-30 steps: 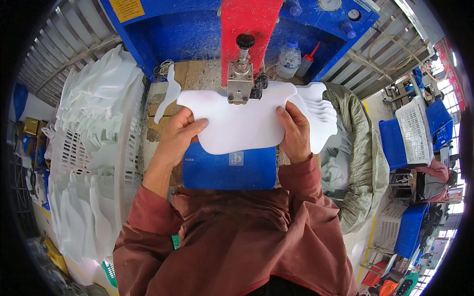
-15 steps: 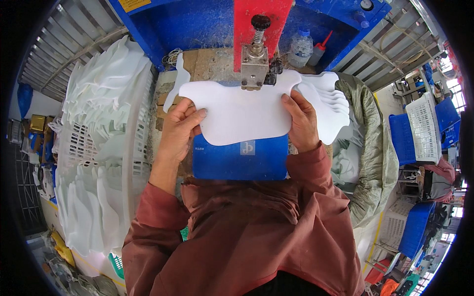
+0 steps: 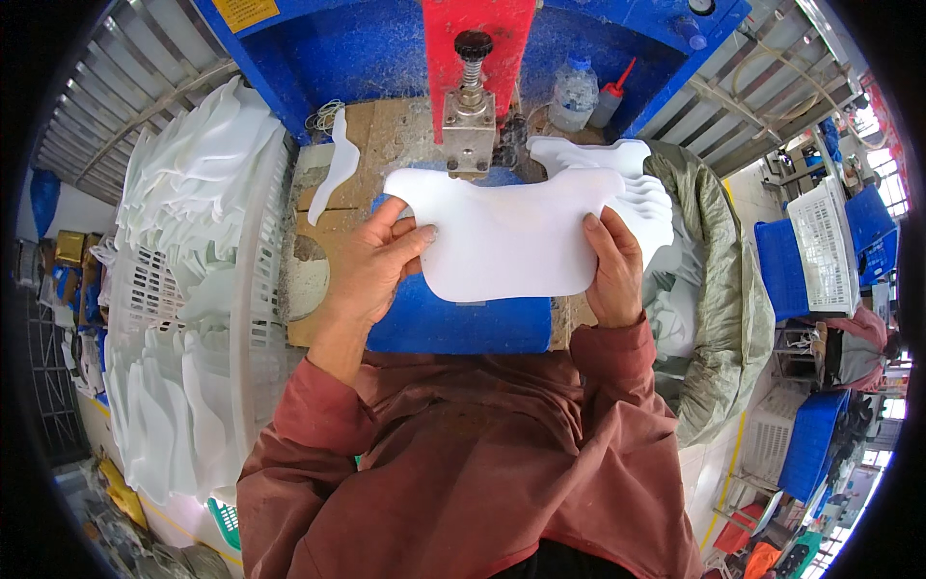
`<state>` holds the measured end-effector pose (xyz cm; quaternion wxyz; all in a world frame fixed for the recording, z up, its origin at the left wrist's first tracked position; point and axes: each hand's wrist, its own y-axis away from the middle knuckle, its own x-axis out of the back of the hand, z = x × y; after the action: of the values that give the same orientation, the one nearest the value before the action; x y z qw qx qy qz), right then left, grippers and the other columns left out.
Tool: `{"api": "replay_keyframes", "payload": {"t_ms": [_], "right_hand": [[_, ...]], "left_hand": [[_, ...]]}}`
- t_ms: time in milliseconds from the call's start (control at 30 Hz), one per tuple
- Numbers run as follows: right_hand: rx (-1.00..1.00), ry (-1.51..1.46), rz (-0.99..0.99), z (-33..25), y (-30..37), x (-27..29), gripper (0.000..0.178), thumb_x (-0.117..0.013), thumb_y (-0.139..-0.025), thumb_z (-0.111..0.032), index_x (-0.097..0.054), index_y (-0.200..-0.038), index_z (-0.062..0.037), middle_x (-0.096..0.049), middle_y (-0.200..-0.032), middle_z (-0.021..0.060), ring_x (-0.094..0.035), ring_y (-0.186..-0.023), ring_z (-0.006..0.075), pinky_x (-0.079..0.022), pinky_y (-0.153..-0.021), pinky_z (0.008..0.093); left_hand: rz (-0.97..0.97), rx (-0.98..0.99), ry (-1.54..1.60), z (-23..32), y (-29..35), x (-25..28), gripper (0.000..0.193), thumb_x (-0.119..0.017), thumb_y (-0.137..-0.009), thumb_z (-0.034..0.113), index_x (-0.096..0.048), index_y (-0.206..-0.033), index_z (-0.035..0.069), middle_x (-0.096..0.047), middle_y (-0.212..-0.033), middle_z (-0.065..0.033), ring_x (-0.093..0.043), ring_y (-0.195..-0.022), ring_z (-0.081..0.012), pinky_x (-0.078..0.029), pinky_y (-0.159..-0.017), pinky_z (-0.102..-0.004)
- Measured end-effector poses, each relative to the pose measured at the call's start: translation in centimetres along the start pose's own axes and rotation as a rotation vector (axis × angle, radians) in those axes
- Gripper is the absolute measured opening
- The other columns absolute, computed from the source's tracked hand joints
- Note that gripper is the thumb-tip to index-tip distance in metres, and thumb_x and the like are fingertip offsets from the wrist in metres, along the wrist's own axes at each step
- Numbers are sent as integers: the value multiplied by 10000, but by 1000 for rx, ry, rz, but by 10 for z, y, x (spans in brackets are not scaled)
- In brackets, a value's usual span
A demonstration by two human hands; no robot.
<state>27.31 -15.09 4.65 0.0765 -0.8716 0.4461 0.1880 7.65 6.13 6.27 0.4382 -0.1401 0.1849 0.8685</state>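
Observation:
A smooth white contoured sheet (image 3: 511, 241) is stretched level between my two hands. My left hand (image 3: 376, 256) pinches its left end, thumb on top and fingers beneath. At the right end, my right hand (image 3: 614, 265) grips the edge in the same way. Below the sheet lies a blue plate (image 3: 453, 328), partly covered by it. Just beyond the sheet's far edge stands a metal machine head (image 3: 470, 135) with a spring and black knob, mounted on a red arm (image 3: 473, 19). More white sheets (image 3: 641, 198) lie fanned in a pile to the right of the sheet.
On the left stands a white plastic basket (image 3: 260, 309) packed with white pieces. A narrow white strip (image 3: 335, 169) lies on the worktop. Right of the bench is an open greenish sack (image 3: 728, 299). A clear bottle (image 3: 574, 95) and a red-tipped squeeze bottle (image 3: 608, 101) stand behind.
Both hands have drawn the white sheet toward me and to the right, so its far edge is clear of the machine head. The blue plate now shows between them.

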Motion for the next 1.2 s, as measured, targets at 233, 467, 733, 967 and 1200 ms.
{"api": "replay_keyframes", "payload": {"t_ms": [233, 467, 733, 967, 1200], "right_hand": [[-7, -34, 86, 0, 10, 20, 202, -678, -1043, -98, -716, -1210, 11, -750, -1085, 45, -687, -932, 103, -558, -825, 245], [32, -55, 119, -4, 20, 38, 179, -684, -1040, -92, -717, -1189, 2, -749, -1098, 38, -681, -944, 96, -550, -842, 243], [47, -4, 136, -7, 27, 51, 186, -667, -1053, -104, -706, -1197, 8, -730, -1085, 14, -661, -948, 87, -526, -839, 231], [47, 49, 135, 5, 41, 49, 190, -632, -1068, -108, -705, -1204, 3, -732, -1112, 29, -656, -973, 98, -517, -859, 234], [-71, 84, 116, 66, 68, 44, 242, -636, -1068, -140, -713, -1228, 24, -729, -1120, 30, -651, -983, 121, -516, -870, 264]], "left_hand": [[-58, 69, -79, -8, -3, -9, 444, -665, -1019, 52, -555, -1449, 49, -734, -1178, -98, -727, -989, -135, -626, -831, -285], [-89, 96, -91, -20, -7, -23, 356, -675, -1017, 65, -602, -1365, 66, -742, -1157, -73, -708, -973, -111, -593, -794, -275], [-154, 106, -122, -28, -11, -30, 371, -659, -1018, 71, -600, -1384, 76, -729, -1169, -56, -687, -994, -114, -575, -806, -289], [-200, 106, -131, -30, -1, -13, 394, -661, -1038, 136, -586, -1416, 53, -697, -1237, -83, -691, -1032, -170, -596, -870, -340], [299, -6, -623, -15, 3, 120, 431, -738, -992, 223, -649, -1367, 29, -744, -1239, -153, -747, -1001, -234, -589, -855, -340]]}}
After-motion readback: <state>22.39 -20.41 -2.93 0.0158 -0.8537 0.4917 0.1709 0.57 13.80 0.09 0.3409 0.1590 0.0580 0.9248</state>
